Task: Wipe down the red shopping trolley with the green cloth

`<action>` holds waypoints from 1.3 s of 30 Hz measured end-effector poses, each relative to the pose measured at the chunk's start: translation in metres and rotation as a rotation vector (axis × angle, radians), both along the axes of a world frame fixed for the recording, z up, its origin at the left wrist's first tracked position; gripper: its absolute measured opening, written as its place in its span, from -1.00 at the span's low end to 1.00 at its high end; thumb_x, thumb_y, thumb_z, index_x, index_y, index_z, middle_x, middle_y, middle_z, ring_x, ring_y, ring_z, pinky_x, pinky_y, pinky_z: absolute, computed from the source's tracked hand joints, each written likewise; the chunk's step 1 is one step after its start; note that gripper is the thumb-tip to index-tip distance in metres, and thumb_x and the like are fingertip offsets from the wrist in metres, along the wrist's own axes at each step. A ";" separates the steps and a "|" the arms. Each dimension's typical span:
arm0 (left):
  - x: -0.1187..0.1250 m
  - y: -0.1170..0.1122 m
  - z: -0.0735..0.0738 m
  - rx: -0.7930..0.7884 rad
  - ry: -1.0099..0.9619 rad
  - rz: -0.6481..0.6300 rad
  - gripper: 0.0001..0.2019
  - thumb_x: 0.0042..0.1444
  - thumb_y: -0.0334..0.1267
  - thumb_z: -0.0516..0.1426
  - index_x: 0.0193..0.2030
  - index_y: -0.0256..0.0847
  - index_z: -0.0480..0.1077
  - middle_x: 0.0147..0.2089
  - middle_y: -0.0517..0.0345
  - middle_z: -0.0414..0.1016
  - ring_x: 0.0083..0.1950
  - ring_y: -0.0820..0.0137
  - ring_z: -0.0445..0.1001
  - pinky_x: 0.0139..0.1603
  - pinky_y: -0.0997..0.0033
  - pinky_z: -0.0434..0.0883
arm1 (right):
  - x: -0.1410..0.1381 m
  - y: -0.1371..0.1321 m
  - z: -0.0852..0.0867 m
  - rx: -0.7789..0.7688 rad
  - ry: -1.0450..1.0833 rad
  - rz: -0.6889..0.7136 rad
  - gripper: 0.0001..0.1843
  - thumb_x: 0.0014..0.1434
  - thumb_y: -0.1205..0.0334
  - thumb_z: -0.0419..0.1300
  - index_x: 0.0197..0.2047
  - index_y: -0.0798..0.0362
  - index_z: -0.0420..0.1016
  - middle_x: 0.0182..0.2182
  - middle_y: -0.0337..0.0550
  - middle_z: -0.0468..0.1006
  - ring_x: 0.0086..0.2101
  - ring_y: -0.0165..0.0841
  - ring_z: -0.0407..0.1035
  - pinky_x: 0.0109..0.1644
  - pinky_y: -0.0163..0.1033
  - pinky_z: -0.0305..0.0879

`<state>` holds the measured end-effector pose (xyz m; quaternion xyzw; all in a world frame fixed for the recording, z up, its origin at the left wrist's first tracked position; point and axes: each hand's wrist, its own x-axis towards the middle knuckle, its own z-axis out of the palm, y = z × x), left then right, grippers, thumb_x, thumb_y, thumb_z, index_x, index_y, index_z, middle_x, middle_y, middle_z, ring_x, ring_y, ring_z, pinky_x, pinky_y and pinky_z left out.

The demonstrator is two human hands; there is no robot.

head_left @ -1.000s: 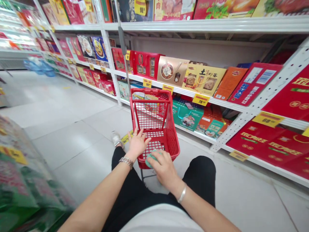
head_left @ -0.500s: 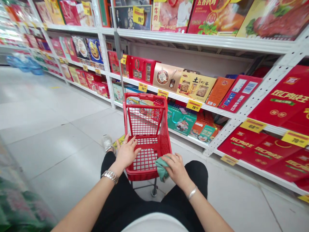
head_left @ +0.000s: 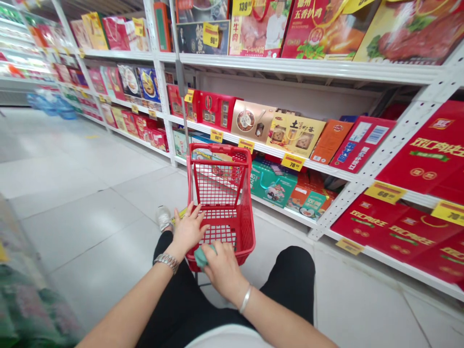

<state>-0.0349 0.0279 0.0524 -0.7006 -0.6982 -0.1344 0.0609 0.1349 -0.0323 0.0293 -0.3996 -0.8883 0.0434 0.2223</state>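
Hands first. Left hand (head_left: 188, 231) open, fingers spread, palm down on the left rim of the red shopping basket (head_left: 248, 227), holding nothing. Right hand (head_left: 224, 266) curled over a teal cloth (head_left: 201, 256), pressing it against the near rim; cloth bunched, partly hidden under the fingers. Metal watch (head_left: 168, 262) on the left wrist, thin silver bangle (head_left: 245, 298) on the right.

Basket sits directly in front of the person's black trousers (head_left: 290, 275), upright on a small wheeled frame, wire-mesh walls, interior showing nothing but mesh. Grey pole (head_left: 180, 79) rises beyond its far left corner. White sneaker (head_left: 164, 218) just left of the basket, on the pale floor tiles (head_left: 90, 217).

Left foreground: blurred green packaged goods (head_left: 25, 295), too smeared to read. Right: white perforated metal shelving (head_left: 395, 145), close beside the basket. Bottom shelf holds red gift boxes (head_left: 369, 222). Middle shelf has a teal box (head_left: 270, 186) under a yellow price tag (head_left: 293, 162) and a tan-and-yellow box (head_left: 295, 137). Top shelf: large boxes with meat pictures (head_left: 326, 29). Shelves run on down the aisle to the left.
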 end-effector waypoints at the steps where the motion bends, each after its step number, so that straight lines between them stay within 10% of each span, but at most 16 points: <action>1: 0.000 -0.003 -0.002 0.007 0.018 0.026 -0.55 0.25 -0.14 0.06 0.24 -0.15 0.45 0.45 -0.15 0.20 0.51 -0.12 0.01 0.41 -0.55 -0.25 | -0.004 0.002 0.001 0.016 -0.014 0.011 -0.55 0.19 0.28 0.31 0.15 -0.04 0.40 -0.17 -0.06 0.44 -0.21 -0.16 0.33 -0.10 -0.02 0.32; 9: 0.013 -0.025 -0.025 0.075 -0.002 0.174 -0.37 0.30 -0.04 -0.01 0.45 -0.24 0.16 0.54 -0.19 -0.04 0.54 -0.10 -0.09 0.44 -0.46 -0.19 | 0.047 0.017 -0.004 0.041 0.019 0.121 -0.53 0.17 0.39 0.25 0.14 -0.10 0.40 -0.08 -0.12 0.51 -0.11 -0.21 0.34 0.09 -0.02 0.22; 17: 0.036 -0.018 -0.023 0.059 -0.068 0.142 -0.43 0.28 -0.07 0.03 0.39 -0.20 0.27 0.54 -0.20 -0.02 0.55 -0.14 -0.11 0.42 -0.44 -0.06 | 0.113 0.042 -0.008 -0.043 0.181 0.082 -0.45 0.07 0.55 0.12 0.10 -0.07 0.45 -0.04 -0.11 0.53 -0.01 -0.24 0.38 0.29 0.04 0.15; 22: 0.033 -0.016 -0.029 0.089 -0.092 0.071 -0.45 0.25 -0.09 0.09 0.36 -0.11 0.31 0.51 -0.09 0.10 0.54 -0.17 -0.10 0.41 -0.38 0.05 | 0.106 0.035 -0.014 -0.021 0.210 0.042 -0.44 0.03 0.59 0.11 0.07 -0.05 0.46 -0.07 -0.08 0.53 -0.03 -0.20 0.38 0.24 0.06 0.22; 27: -0.022 -0.013 -0.035 0.139 -0.121 -0.087 -0.45 0.25 -0.11 0.07 0.37 -0.12 0.28 0.49 -0.07 0.13 0.53 -0.05 -0.01 0.39 -0.28 0.17 | 0.076 0.008 -0.014 -0.003 0.242 0.103 -0.43 0.05 0.59 0.13 0.09 -0.06 0.47 -0.04 -0.05 0.51 -0.06 -0.19 0.37 0.09 -0.01 0.34; 31: -0.062 -0.016 -0.029 0.204 -0.083 0.025 -0.49 0.29 -0.15 0.01 0.35 -0.19 0.30 0.47 -0.20 0.16 0.49 -0.05 0.11 0.39 -0.46 0.01 | 0.058 -0.009 -0.006 -0.069 0.355 0.274 -0.40 0.04 0.61 0.13 0.10 -0.09 0.47 -0.01 -0.09 0.52 -0.03 -0.25 0.40 0.07 -0.12 0.37; 39: -0.007 -0.038 -0.035 0.176 -0.071 0.096 -0.50 0.36 -0.12 -0.08 0.35 -0.20 0.31 0.43 -0.18 0.24 0.48 -0.01 0.14 0.39 -0.44 0.02 | 0.052 0.022 0.017 0.070 0.385 0.302 -0.46 0.14 0.52 0.11 0.15 -0.06 0.46 0.08 -0.02 0.52 0.11 -0.22 0.36 0.21 -0.01 0.30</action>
